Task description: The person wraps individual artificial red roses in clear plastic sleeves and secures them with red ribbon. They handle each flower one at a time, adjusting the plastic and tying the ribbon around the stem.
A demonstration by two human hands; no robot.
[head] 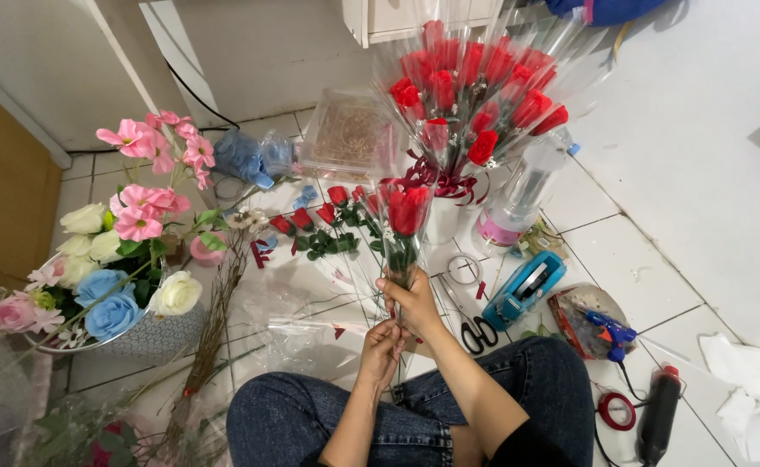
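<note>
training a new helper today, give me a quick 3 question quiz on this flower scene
1. True or false: the right hand grips the wrapped red rose by its stem.
2. What lies on the floor closest to the person's right hand? A) scissors B) blue glue gun C) tape dispenser
3. Fill in: the left hand sits ___ the right hand on the stem.

Key
1. True
2. A
3. below, nearer the person's body
</note>
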